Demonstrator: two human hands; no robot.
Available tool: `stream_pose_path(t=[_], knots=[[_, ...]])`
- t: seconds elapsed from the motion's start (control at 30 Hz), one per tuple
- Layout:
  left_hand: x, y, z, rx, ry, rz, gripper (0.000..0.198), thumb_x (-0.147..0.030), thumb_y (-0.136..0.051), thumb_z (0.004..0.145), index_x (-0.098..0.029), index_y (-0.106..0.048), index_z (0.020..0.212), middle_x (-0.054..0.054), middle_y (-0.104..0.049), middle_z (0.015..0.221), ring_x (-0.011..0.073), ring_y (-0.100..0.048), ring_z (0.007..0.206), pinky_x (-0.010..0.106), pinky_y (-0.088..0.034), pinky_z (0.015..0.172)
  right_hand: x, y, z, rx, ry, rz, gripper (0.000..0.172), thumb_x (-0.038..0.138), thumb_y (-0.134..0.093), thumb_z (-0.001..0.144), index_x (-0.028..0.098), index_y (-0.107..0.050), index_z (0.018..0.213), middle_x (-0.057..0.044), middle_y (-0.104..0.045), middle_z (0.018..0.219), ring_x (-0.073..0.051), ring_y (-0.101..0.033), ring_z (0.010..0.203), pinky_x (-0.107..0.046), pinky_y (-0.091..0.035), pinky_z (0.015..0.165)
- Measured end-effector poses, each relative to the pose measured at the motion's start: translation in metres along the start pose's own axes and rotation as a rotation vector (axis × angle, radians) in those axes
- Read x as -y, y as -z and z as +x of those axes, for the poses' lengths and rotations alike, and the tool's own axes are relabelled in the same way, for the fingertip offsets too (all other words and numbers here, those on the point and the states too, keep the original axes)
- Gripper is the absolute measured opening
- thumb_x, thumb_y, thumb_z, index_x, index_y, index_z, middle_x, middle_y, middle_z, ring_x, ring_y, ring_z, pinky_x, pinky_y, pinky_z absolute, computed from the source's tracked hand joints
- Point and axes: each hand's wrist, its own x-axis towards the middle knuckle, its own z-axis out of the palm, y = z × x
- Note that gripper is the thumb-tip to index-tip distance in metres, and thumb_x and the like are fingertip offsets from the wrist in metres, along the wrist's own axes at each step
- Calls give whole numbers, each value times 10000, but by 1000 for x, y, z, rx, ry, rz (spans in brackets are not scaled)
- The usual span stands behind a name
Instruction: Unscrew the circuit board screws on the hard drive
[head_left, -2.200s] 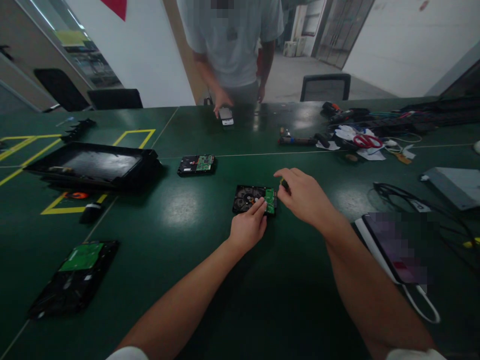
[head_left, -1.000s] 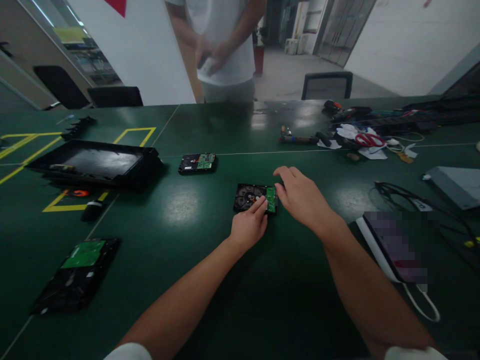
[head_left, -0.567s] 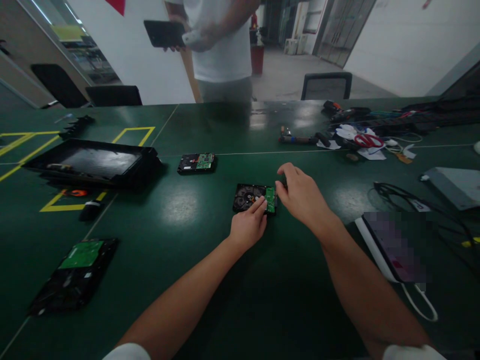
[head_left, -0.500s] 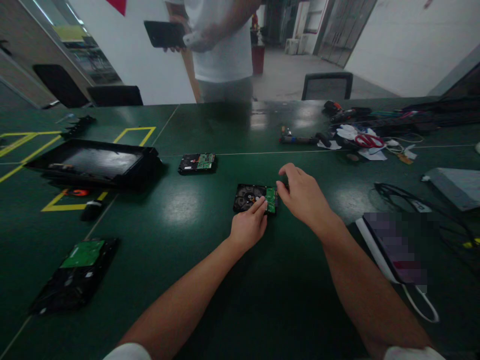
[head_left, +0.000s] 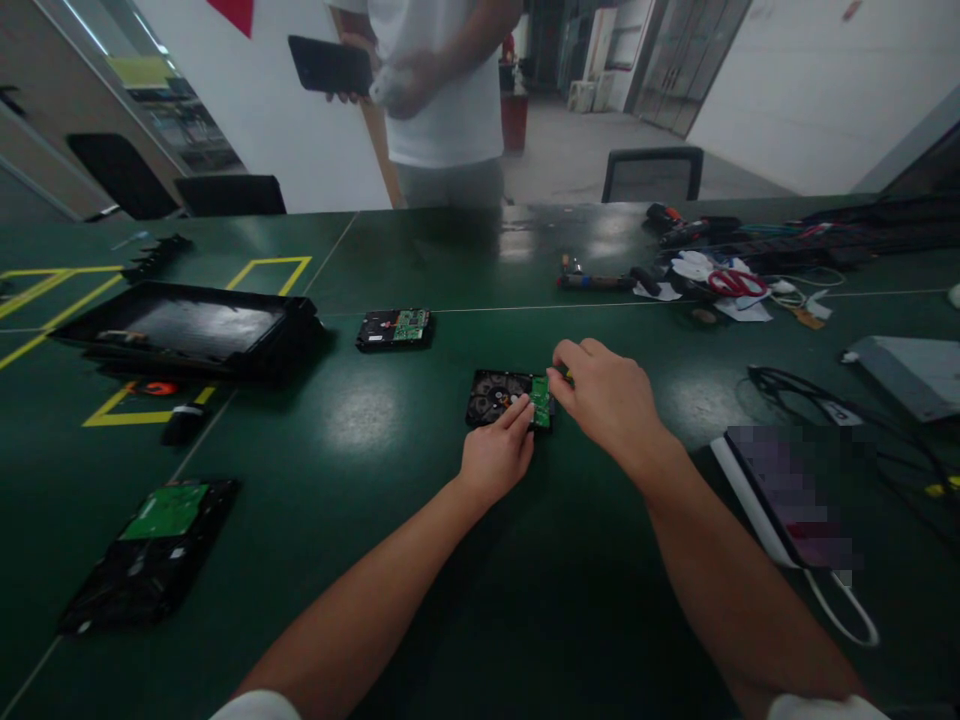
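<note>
"Left hand (head_left: 499,455) first — how is it set?"

"Fingers stretched out and spread, tips laid on the near edge of the hard drive (head_left: 493,393), right at its green circuit board (head_left: 540,402). They rest on it and are not wrapped round it."

"And the right hand (head_left: 609,397)?"

"It comes in from the right, thumb and forefinger drawn together at the drive's right edge, just past the board. A speck of yellow shows at the tips, but it is too small — I cannot tell whether they pinch anything."

"Where does the drive lie?"

"Flat, about the middle of the table (head_left: 525,600), board side up, between the two hands."

"What else is about?"

"A second drive (head_left: 394,328) lies further back and to the left. A third (head_left: 150,545) is toward the near left corner, and a black tray (head_left: 180,330) sits by the left edge. Red scissors (head_left: 731,282) lie among clutter toward the far right corner. Another person stands at the far edge holding a phone (head_left: 330,65)."
</note>
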Motion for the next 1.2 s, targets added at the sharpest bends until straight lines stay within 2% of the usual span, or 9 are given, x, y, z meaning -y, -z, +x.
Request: stream_pose_path(t=[0.13, 0.27, 0.37, 0.53, 0.6, 0.7, 0.8, 0.97, 1.2], knots=[[0, -1, 0, -14, -3, 2, 501, -327, -469, 988, -264, -515, 1483, 5, -459, 1584, 224, -697, 1133, 383, -627, 909, 2, 2, -1, 13, -5, 53, 214, 314, -463, 1005, 196, -617, 1095, -134, -657, 1056, -253, -628, 799, -338, -366, 619], [0, -1, 0, -7, 6, 3, 500, -333, -471, 988, -269, -517, 1481, 14, -467, 1578, 226, -706, 1115, 385, -634, 886, 0, 2, 1, 30, 97, 259, 306, 192, -424, 979, 182, -572, 1247, -139, -647, 1204, -260, -644, 962, -357, -445, 761], [0, 0, 0, -2, 9, 1, 499, -337, -468, 990, -265, -520, 1481, 12, -464, 1580, 227, -704, 1118, 390, -631, 899, -3, 2, 4, 26, 123, 395, 325, 205, -439, 980, 196, -536, 1290, -115, -671, 1171, -247, -646, 962, -349, -449, 782], [0, 1, 0, -13, -1, -5, 501, -315, -467, 988, -262, -517, 1483, 5, -462, 1580, 222, -688, 1154, 382, -623, 923, -8, 0, 8, 2, 29, 525, 182, 380, -559, 974, 224, -589, 1064, -48, -692, 897, -204, -632, 765, -320, -422, 693], [0, 0, 0, -17, -3, -8, 499, -311, -465, 989, -264, -517, 1483, 7, -469, 1576, 218, -688, 1155, 374, -622, 922, -10, -1, 9, 34, -11, 607, 245, 462, -529, 992, 227, -600, 994, -26, -671, 795, -191, -628, 701, -317, -431, 677], [0, 0, 0, -14, 2, -8, 497, -315, -475, 987, -270, -521, 1481, 22, -478, 1571, 222, -697, 1140, 373, -633, 888, -13, -2, 9, 108, -80, 813, 366, 482, -363, 1050, 223, -619, 1017, -9, -647, 703, -171, -628, 617, -310, -462, 652], [0, 0, 0, -13, 6, -9, 497, -315, -481, 986, -269, -524, 1479, 32, -478, 1570, 223, -695, 1147, 364, -635, 876, -17, 0, 8, 167, -89, 914, 389, 455, -350, 1052, 221, -660, 1041, -15, -666, 734, -158, -619, 602, -297, -467, 619], [0, -1, 0, -18, 10, -1, 509, -323, -488, 983, -275, -516, 1488, 27, -475, 1572, 225, -690, 1157, 367, -626, 907, -21, 8, 9, 184, -10, 925, 308, 463, -526, 981, 233, -717, 1057, -33, -723, 967, -159, -617, 718, -291, -464, 643], [-1, 0, 0, -17, 11, -2, 509, -324, -481, 983, -274, -516, 1488, 23, -473, 1573, 231, -694, 1145, 390, -632, 904, -20, 13, 8, 209, -81, 955, 309, 468, -561, 949, 200, -715, 945, -27, -673, 774, -152, -574, 642, -273, -428, 561]])
